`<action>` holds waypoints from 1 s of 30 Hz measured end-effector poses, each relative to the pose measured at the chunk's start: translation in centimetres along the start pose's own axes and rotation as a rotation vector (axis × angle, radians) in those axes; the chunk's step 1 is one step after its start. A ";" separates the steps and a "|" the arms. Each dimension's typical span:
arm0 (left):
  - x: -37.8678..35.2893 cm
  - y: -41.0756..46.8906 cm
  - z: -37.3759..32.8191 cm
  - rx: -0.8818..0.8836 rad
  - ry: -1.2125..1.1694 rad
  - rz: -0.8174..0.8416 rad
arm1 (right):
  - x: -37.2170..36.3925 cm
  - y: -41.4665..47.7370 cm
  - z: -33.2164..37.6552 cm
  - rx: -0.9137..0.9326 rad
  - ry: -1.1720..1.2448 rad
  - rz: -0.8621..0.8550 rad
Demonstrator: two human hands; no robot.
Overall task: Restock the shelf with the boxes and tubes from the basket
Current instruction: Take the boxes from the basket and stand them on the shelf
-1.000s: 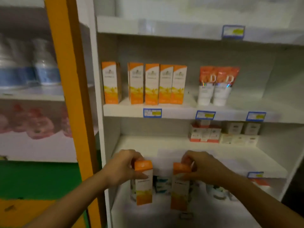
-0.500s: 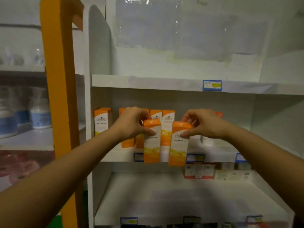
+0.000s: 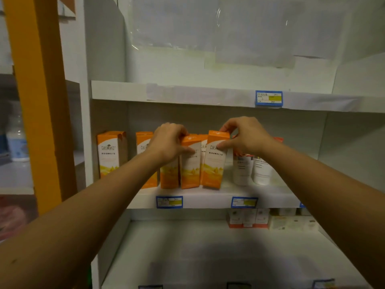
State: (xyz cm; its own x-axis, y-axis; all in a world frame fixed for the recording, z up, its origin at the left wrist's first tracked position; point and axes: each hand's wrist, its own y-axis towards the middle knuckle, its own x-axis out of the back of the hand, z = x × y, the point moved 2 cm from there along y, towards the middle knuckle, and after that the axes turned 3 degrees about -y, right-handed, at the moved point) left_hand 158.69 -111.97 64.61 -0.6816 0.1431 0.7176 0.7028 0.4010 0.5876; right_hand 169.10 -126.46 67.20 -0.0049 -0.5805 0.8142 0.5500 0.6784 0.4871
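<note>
Head view, both bare forearms reaching up and forward into a white shelf unit (image 3: 208, 97). Left hand (image 3: 166, 143) grips the top of an orange-and-white box (image 3: 190, 163): thumb laid across the front face, other fingers curled over the top edge behind, closed on the carton. Right hand (image 3: 244, 136) grips a second orange-and-white box (image 3: 214, 161) the same way, thumb pressed on the front near the logo, fingertips (image 3: 226, 128) pinching the lid from above and behind. Both boxes upright, lower ends at the middle shelf board (image 3: 208, 197); cannot tell whether they rest fully on it. The right-hand box leans slightly, standing a little forward of its neighbours. More matching boxes in the row: one apart at the far left (image 3: 109, 154), one partly behind the left wrist (image 3: 143, 142), another showing between the two held boxes. Just right of the held boxes, two white tubes (image 3: 252, 170) standing cap down, tops hidden by the right hand. Blue-and-yellow price tags (image 3: 268, 98) on the shelf edges. Lower shelf: small white-and-red cartons (image 3: 248, 219) at back right. Orange post (image 3: 39, 101) at left, blurred bottle (image 3: 17, 140) beyond it.
</note>
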 end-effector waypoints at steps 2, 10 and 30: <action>-0.3 0.3 0.3 0.006 0.020 0.009 | -0.1 0.5 -0.2 -0.010 -0.015 -0.005; -1.3 1.6 0.8 0.036 0.116 0.027 | -1.4 1.6 -0.7 -0.064 -0.002 0.045; -0.7 -0.4 -0.3 -0.122 0.674 0.101 | -4.3 0.4 -0.3 0.021 -0.187 -0.061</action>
State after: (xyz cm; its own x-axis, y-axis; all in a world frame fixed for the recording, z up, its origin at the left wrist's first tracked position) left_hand 158.98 -112.56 63.97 -0.3639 -0.4353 0.8235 0.8008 0.3054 0.5153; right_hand 169.61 -123.85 63.74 -0.1942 -0.5282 0.8266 0.5262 0.6551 0.5422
